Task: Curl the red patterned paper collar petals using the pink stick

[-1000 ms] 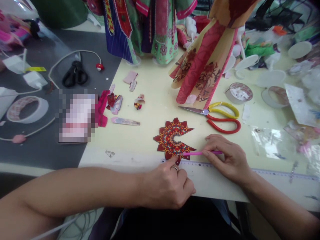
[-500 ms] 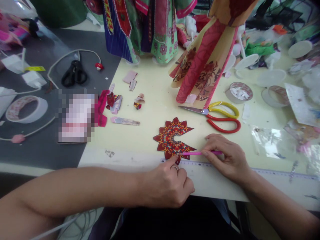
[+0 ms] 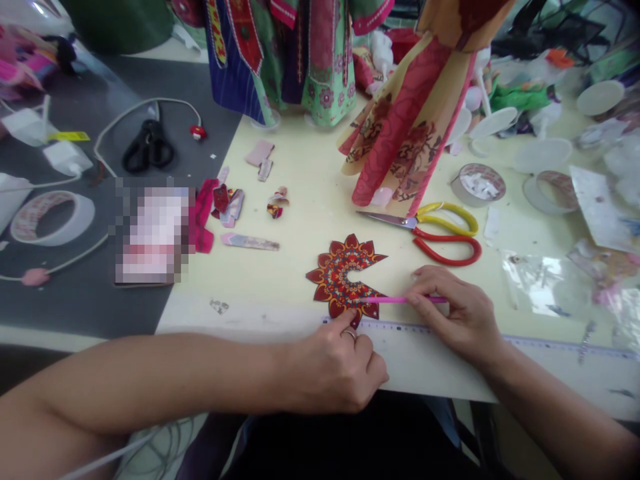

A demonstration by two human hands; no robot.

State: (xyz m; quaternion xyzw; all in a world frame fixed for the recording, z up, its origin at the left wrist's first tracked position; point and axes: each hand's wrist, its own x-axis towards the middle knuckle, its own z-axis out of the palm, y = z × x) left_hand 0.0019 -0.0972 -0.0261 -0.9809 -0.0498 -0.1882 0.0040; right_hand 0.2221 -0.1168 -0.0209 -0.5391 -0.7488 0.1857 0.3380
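1 red patterned cutout (image 3: 330,273) lay flat on the pale table (image 3: 280,287) near its front edge, its notch facing right. Our left hand (image 3: 345,367) set its index fingertip on a lower petal, likely to stop the piece from sliding; its other fingers were curled in, and we could not tell whether they held anything. Our right hand (image 3: 455,310) pinched the pink stick (image 3: 390,300) between closed thumb and fingers, well back from the tip, probably so that we could see where the tip met the pattern. Along the front lay the ruler (image 3: 545,347), its left end at the lowest petals. Open room spread left of the cutout and behind it, while on the right the scissors (image 3: 414,224) lay near our knuckles, narrowing the way for a backward sweep.
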